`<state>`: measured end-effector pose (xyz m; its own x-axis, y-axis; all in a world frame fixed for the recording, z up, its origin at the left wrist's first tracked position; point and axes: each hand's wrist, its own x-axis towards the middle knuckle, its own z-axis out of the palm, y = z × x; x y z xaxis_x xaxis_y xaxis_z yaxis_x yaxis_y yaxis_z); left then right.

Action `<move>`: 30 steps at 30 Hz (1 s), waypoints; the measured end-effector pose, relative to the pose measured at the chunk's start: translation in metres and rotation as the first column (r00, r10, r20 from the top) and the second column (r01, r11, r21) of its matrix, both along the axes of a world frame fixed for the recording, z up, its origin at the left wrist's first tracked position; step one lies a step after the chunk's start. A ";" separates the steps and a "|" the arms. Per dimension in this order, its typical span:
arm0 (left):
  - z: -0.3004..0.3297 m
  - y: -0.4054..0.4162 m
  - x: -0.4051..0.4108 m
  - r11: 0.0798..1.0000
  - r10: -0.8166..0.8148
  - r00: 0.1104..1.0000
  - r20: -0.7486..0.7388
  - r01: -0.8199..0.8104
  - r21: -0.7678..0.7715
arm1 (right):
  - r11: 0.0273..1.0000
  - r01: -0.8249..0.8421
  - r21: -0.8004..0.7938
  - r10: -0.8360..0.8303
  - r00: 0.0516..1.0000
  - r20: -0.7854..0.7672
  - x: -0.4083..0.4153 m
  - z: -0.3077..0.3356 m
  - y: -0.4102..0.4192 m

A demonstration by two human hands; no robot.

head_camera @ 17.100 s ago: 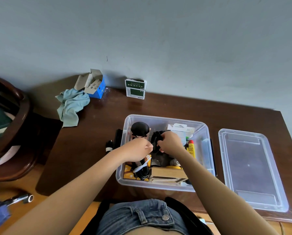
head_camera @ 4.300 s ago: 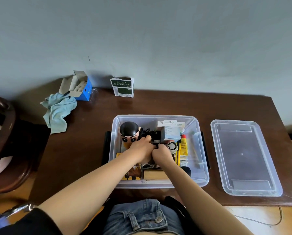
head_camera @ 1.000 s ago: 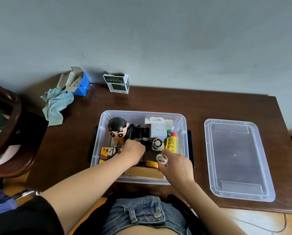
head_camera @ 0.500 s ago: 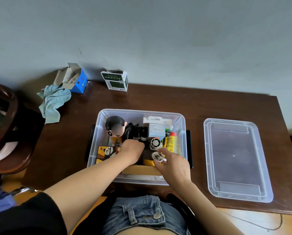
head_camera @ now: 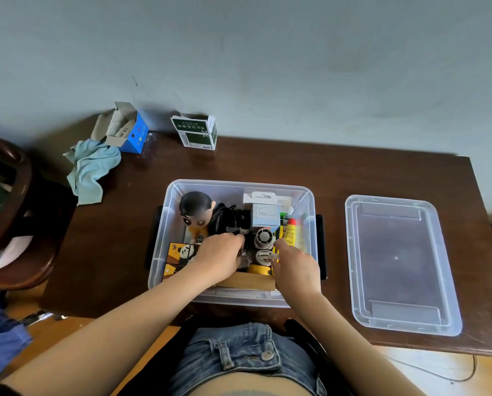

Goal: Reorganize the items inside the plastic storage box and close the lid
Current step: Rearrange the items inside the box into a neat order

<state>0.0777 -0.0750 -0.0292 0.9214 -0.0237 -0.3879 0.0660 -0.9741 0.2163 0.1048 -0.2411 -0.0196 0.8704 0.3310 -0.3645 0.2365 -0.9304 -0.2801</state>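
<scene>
Right now the right hand (head_camera: 293, 270) pinches a small coil of white cable (head_camera: 264, 257) at its fingertips, low over the near middle of the clear storage box (head_camera: 164, 224), while the left hand (head_camera: 219, 257), fingers curled down among the items so I cannot tell what it grasps, lies just at nine o'clock of that coil. For the closing step, the lid (head_camera: 396, 261) lies flat on the worktop (head_camera: 267, 164) at three o'clock of the box, its long axis running twelve to six like the box's short side, so the right hand is plainly the nearer one.

Head view looks steeply down, close over the table (head_camera: 267, 164).
</scene>
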 end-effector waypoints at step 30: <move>0.014 0.017 -0.003 0.921 -0.373 0.842 -0.388 0.388 -0.043 | 0.546 -0.668 -0.506 0.618 0.729 -0.296 0.018 -0.007 0.005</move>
<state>0.0748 -0.0576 -0.0151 0.6221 -0.3212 -0.7140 -0.2419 -0.9462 0.2150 0.1229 -0.2358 -0.0262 0.4682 0.5121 -0.7201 0.8360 -0.5206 0.1734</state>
